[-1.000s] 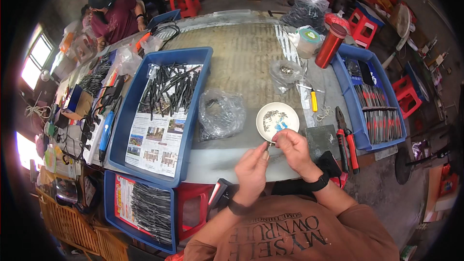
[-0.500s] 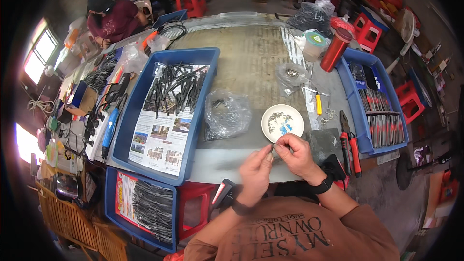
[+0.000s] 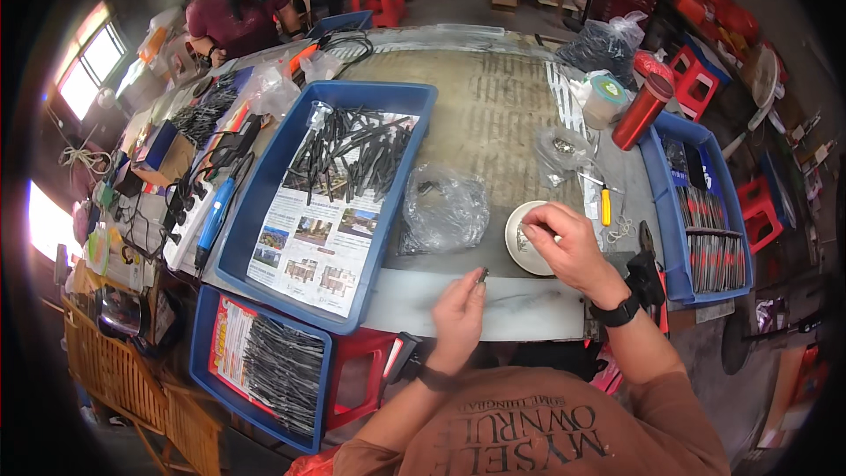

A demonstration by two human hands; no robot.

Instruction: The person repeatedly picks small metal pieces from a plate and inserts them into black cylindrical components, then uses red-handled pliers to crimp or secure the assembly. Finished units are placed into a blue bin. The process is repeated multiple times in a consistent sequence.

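Bright panes of a window (image 3: 91,62) show at ten o'clock, and a person in a dark red shirt (image 3: 231,22) sits between ten and eleven. At half past seven, a low blue plastic tray (image 3: 326,388) is packed with thin black strips. A large blue rectangular plastic tray (image 3: 379,95) lies at nine o'clock, lined with newspaper (image 3: 322,247) under scattered black strips (image 3: 352,150). A crumpled clear plastic bag (image 3: 445,211) rests near the middle of the worn, grey-green table (image 3: 476,123). A red cylindrical flask (image 3: 641,115) stands at two o'clock; another blue tray (image 3: 712,294), at three, holds dark and red strips.

The left hand (image 3: 460,313) pinches a small dark piece (image 3: 483,275) at its fingertips, at one o'clock from the palm. The right hand (image 3: 564,242) has its fingers bent narrowly over a round white dish (image 3: 511,238) on its nine o'clock side; whether they grip anything I cannot tell.

The newspaper carries colour pictures and print too small to read. Large dark capitals, inverted here, cross the wearer's brown shirt (image 3: 441,441).
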